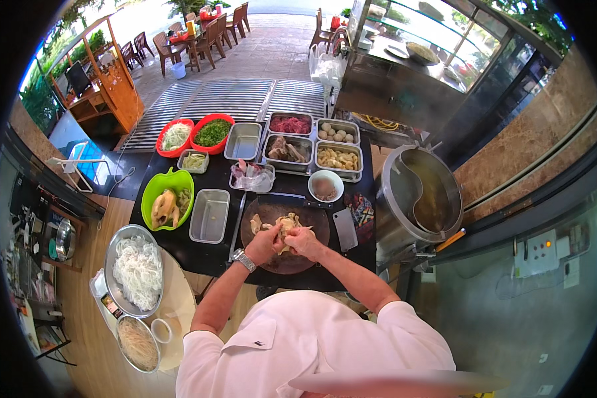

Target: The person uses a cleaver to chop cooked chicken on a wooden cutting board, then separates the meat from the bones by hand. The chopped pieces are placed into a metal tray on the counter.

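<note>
Both hands meet over a round chopping block (258, 256). My left hand (265, 245), with a metal watch on its wrist, grips a piece of cooked chicken (289, 222) from the left. On the same piece, the fingers of my right hand (303, 243) close from the right. The fingers partly hide the chicken. A smaller chicken piece (256, 222) lies on the block's left side. To the right of the block a cleaver (346, 230) rests flat, beside a patterned cloth (360, 214). A dark-bladed knife (283, 200) lies along the block's far edge.
Left of the block stand a steel tray (209, 216) and a green basket (149, 191) with a whole chicken. Steel trays of meat (289, 124) and meatballs (338, 133) line the back. A large divided pot (395, 219) is at right; a bowl of white noodles (138, 273) is at left.
</note>
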Available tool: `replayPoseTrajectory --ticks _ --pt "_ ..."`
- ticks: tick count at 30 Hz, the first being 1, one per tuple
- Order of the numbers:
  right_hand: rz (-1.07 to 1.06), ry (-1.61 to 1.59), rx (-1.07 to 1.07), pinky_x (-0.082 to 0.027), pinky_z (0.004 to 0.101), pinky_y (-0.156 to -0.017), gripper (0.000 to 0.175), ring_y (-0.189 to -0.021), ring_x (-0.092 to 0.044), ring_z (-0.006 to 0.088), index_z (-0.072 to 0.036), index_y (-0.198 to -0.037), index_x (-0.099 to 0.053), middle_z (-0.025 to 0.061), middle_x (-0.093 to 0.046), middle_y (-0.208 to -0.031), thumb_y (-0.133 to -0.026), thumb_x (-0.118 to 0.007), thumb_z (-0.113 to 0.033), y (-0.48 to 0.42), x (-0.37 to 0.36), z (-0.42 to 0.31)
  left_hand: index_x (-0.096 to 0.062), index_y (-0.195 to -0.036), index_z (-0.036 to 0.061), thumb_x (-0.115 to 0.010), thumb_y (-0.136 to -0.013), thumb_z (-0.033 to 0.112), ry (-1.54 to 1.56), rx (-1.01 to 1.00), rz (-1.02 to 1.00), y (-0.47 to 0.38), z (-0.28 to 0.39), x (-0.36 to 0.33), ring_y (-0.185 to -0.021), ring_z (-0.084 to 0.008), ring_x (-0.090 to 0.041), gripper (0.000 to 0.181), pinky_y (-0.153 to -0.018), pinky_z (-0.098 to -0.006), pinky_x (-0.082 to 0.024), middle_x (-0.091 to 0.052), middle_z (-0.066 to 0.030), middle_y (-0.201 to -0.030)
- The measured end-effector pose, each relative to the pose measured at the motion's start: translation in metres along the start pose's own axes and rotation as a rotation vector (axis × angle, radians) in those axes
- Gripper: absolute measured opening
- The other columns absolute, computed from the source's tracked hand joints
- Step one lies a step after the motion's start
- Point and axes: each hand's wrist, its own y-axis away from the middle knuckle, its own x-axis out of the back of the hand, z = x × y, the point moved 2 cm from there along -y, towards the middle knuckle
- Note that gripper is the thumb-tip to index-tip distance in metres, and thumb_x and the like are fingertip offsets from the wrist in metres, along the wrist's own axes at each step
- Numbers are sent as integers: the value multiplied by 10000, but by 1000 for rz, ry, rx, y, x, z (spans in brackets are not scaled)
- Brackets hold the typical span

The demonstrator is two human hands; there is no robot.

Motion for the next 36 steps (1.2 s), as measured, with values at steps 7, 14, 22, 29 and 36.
replayPoseTrajectory --ticks 7,14,22,29,36 --pt "-42 -85 -28 -358 252 -414 132 -477 -498 87 -48 -720 -593 -9 -508 -589 -832 -571 -116 -7 -10 10 -514 -1281 -28 -561 -870 58 621 274 21 9 -28 -15 -674 -103 -569 423 -613 -258 -477 -628 -36 -829" --pt "77 -114 -145 -316 257 -403 126 -472 -486 113 -58 -765 -579 23 -522 -604 -863 -578 -138 -18 -18 41 -624 -1024 2 -666 -834 147 35 208 351 23 -58 -30 -682 -229 -625 243 -632 -349 -512 -648 -108 -753" --pt "181 -64 -299 -359 291 -393 241 -446 -507 148 -62 -666 -610 65 -571 -581 -858 -639 -203 -35 -36 90 -723 -776 57 -626 -795 249 -282 212 207 41 -67 -61 -724 -369 -660 216 -695 -468 -534 -670 -188 -747" --pt "219 -1 -348 -384 290 -397 231 -443 -517 153 -30 -695 -643 69 -576 -568 -859 -634 -193 -35 -40 115 -753 -823 102 -645 -805 280 -283 434 86 43 -88 -75 -746 -341 -684 209 -716 -440 -556 -685 -178 -773" --pt "161 -12 -336 -375 285 -390 273 -427 -500 140 -43 -666 -615 60 -571 -565 -872 -648 -219 -28 -33 119 -741 -794 43 -686 -758 266 -321 565 39 35 -83 -87 -773 -370 -689 233 -741 -452 -561 -685 -210 -775"
